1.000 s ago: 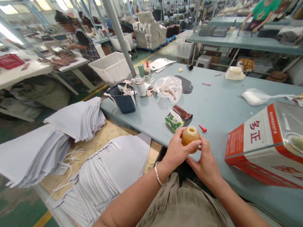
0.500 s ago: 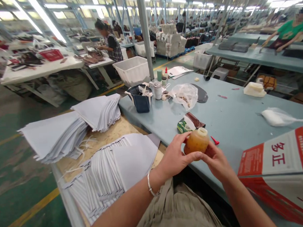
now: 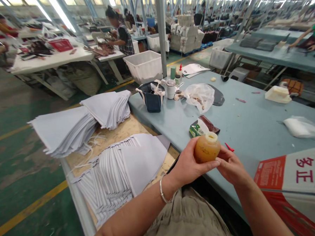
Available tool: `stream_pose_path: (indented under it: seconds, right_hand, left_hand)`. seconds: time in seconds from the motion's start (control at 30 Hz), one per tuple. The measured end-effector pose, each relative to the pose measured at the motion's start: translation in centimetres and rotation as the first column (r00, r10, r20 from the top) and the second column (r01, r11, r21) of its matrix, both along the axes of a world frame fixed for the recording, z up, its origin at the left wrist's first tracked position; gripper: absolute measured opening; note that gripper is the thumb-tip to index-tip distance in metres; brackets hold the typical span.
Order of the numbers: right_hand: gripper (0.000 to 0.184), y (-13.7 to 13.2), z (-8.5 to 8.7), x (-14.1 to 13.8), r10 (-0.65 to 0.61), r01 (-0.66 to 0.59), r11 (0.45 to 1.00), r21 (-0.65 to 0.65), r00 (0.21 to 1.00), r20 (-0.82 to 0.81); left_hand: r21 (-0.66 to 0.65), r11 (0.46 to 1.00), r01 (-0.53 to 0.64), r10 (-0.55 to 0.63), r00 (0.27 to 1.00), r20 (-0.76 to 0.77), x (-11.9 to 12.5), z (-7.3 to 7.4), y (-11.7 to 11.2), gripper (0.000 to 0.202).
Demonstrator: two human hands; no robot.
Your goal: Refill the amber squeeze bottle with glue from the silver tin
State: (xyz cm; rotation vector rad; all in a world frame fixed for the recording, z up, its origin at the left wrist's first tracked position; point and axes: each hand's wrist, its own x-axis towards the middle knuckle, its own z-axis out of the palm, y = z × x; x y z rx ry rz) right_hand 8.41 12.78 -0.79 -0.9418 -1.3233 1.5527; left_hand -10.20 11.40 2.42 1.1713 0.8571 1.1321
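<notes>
— What does the person hold, and where?

— A small amber bottle (image 3: 207,149), uncapped, above the near edge of the grey-blue worktop (image 3: 242,124). The left hand (image 3: 188,163) is closed around its side and bottom; the right hand (image 3: 230,165) touches it from the other side with the fingers curled on it.

— What lies on the worktop?

— Just behind the bottle, a green packet (image 3: 196,130) with a brown leather piece (image 3: 210,124), and a small red cap (image 3: 229,147) beside the right hand. Toward the far left corner stand a dark blue bag (image 3: 151,99), a white cup (image 3: 170,89) and a clear plastic bag (image 3: 200,96). At the right edge is a big red and white tin can (image 3: 295,181), lying on its side.

— And the room?

— A large factory hall with ceiling lights. Left of the worktop, stacks of white sheets (image 3: 80,118) lie on a wooden board (image 3: 121,132). The floor (image 3: 23,181) is green with yellow lines. Other people work at far tables, near a white bin (image 3: 144,66).
</notes>
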Motion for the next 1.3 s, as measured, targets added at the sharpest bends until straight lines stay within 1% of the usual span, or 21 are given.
stream_pose_path:
  seconds: [0.07, 0.13, 0.2, 0.27, 0.33, 0.43, 0.47, 0.53, 0.67, 0.8, 0.9, 0.97, 1.07, 1.1, 1.13, 1.23, 1.3]
  right_hand:
    - [0.045, 0.4, 0.5, 0.2, -0.045, 0.04, 0.997, 0.065, 0.996, 0.072]
    - [0.039, 0.4, 1.5, 0.0, -0.166, 0.141, 0.978, 0.15, 0.973, 0.163]
    - [0.029, 0.1, 2.9, -0.6, -0.331, 0.269, 0.927, 0.262, 0.915, 0.23]
    - [0.022, -0.4, 4.3, -1.8, -0.456, 0.34, 0.858, 0.385, 0.849, 0.265]
    - [0.026, -0.8, 5.7, -3.1, -0.521, 0.337, 0.808, 0.484, 0.791, 0.319]
    - [0.037, -1.1, 7.1, -4.6, -0.578, 0.32, 0.778, 0.54, 0.702, 0.416]
    - [0.038, -1.0, 7.3, -4.9, -0.584, 0.322, 0.78, 0.537, 0.684, 0.437]
    - [0.035, -0.9, 7.5, -5.0, -0.562, 0.319, 0.802, 0.505, 0.688, 0.458]
    - [0.03, -0.7, 7.3, -4.3, -0.455, 0.265, 0.867, 0.423, 0.769, 0.449]
    - [0.024, -0.7, 7.1, -3.6, -0.387, 0.218, 0.893, 0.393, 0.818, 0.426]
    - [0.018, -0.9, 7.2, -3.6, -0.365, 0.196, 0.899, 0.391, 0.828, 0.425]
    - [0.016, -1.1, 7.2, -3.9, -0.382, 0.196, 0.891, 0.41, 0.813, 0.44]
    - [0.022, -1.3, 7.3, -4.3, -0.487, 0.23, 0.839, 0.493, 0.722, 0.492]
    - [0.023, -1.4, 7.4, -4.4, -0.511, 0.235, 0.825, 0.514, 0.699, 0.5]
    - [0.022, -1.4, 7.4, -4.4, -0.515, 0.233, 0.822, 0.52, 0.694, 0.503]
    - [0.01, -1.4, 7.3, -4.1, -0.441, 0.189, 0.854, 0.485, 0.756, 0.483]
    - [0.007, -1.5, 7.2, -4.0, -0.424, 0.163, 0.851, 0.5, 0.774, 0.47]
  left_hand:
    - [0.004, 0.999, -0.05, 0.05, 0.999, 0.007, 0.1, -0.3, 0.3, 0.074]
    - [0.01, 0.993, -0.115, 0.116, 0.993, -0.016, 0.2, -0.6, 0.6, 0.073]
    - [0.034, 0.98, -0.196, 0.198, 0.978, -0.068, 0.3, -0.8, 0.9, 0.074]
    - [0.064, 0.969, -0.24, 0.246, 0.961, -0.123, 0.4, -1.0, 1.0, 0.073]
    - [0.088, 0.963, -0.253, 0.265, 0.948, -0.174, 0.6, -1.0, 1.0, 0.072]
    - [0.107, 0.96, -0.258, 0.276, 0.936, -0.218, 0.8, -1.0, 0.8, 0.072]
    - [0.106, 0.962, -0.252, 0.27, 0.938, -0.216, 0.8, -1.1, 0.7, 0.073]
    - [0.098, 0.967, -0.233, 0.249, 0.948, -0.2, 0.7, -1.2, 0.6, 0.073]
    - [0.101, 0.972, -0.21, 0.225, 0.96, -0.166, 0.3, -1.5, 0.5, 0.072]
    - [0.113, 0.974, -0.198, 0.216, 0.961, -0.172, 0.0, -1.5, 0.4, 0.07]
    - [0.114, 0.969, -0.221, 0.24, 0.95, -0.199, 0.0, -1.6, 0.4, 0.071]
    - [0.117, 0.963, -0.242, 0.263, 0.939, -0.221, 0.1, -1.7, 0.4, 0.072]
    - [0.118, 0.959, -0.256, 0.277, 0.932, -0.235, 0.3, -1.9, 0.3, 0.073]
    - [0.115, 0.96, -0.254, 0.274, 0.933, -0.232, 0.4, -1.9, 0.3, 0.073]
    - [0.113, 0.962, -0.25, 0.27, 0.936, -0.227, 0.4, -1.9, 0.3, 0.071]
    - [0.119, 0.961, -0.25, 0.271, 0.936, -0.224, 0.3, -2.0, 0.3, 0.067]
    - [0.124, 0.958, -0.257, 0.28, 0.933, -0.228, 0.2, -2.0, 0.4, 0.065]
